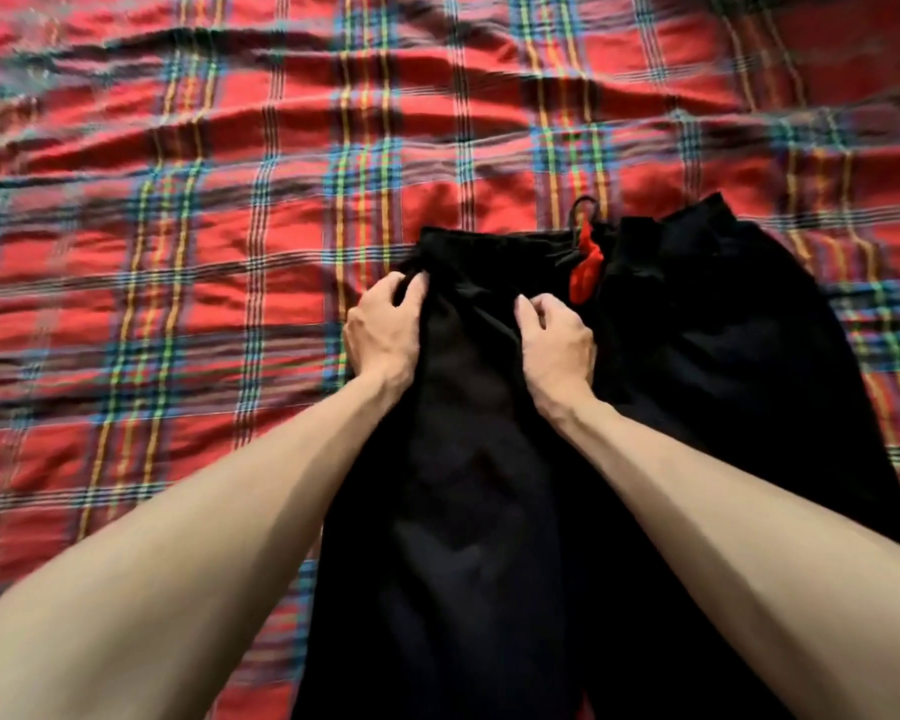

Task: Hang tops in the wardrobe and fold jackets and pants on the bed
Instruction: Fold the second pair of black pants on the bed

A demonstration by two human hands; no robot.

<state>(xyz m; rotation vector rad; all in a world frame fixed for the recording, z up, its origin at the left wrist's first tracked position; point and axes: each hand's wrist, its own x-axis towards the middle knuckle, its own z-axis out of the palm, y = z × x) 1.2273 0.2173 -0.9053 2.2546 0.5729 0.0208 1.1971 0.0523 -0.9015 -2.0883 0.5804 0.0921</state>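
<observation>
I saw one pants (489, 485) on one bed (178, 200). Two hands: left hand (383, 330) fingers curled, gripped pants edge; right hand (557, 345) fingers pinched pants.

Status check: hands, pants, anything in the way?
Fingers of left hand and right hand curled into black pants near waistband. Pants spread on plaid bedcover, not yet folded. Nothing blocking in view.

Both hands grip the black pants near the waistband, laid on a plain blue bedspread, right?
Not quite: the head view shows the bedspread is red plaid, not plain blue. The left hand and right hand do grip the black pants near the waistband.
</observation>
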